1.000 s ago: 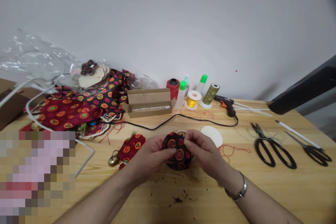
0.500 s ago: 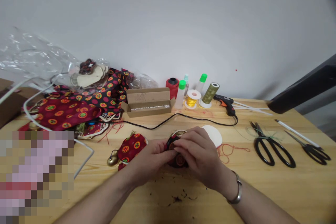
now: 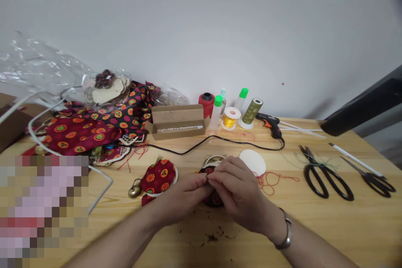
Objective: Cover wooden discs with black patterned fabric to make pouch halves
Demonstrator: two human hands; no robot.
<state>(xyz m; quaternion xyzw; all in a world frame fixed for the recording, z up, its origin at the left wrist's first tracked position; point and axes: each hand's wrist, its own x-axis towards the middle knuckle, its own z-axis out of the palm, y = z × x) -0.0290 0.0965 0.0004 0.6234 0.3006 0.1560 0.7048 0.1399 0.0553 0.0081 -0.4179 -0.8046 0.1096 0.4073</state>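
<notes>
My left hand (image 3: 188,194) and my right hand (image 3: 237,188) meet at mid-table, both closed around a dark patterned fabric piece (image 3: 216,200). Thumbs and fingertips are pinched together at its top edge; whatever small bit lies between them is hidden. Behind it shows a pale ring-like rim (image 3: 215,159). Left of my left hand lies a red patterned fabric piece (image 3: 161,177) with a white edge and a brass bell (image 3: 135,189). A white disc (image 3: 253,162) lies just beyond my right hand, beside a tangle of red thread (image 3: 276,179).
Black-handled scissors (image 3: 328,180) and a smaller pair (image 3: 375,181) lie at right. Behind stand a glue gun (image 3: 271,124), thread spools (image 3: 230,118), bottles (image 3: 215,113) and an open cardboard box (image 3: 179,130). Patterned cloth (image 3: 81,130) is heaped at left. A black cable (image 3: 185,150) crosses the table.
Both hands have shifted slightly, and the fabric piece has tilted and sunk a little between them. My fingertips are now pinched closer together. More of the white disc shows.
</notes>
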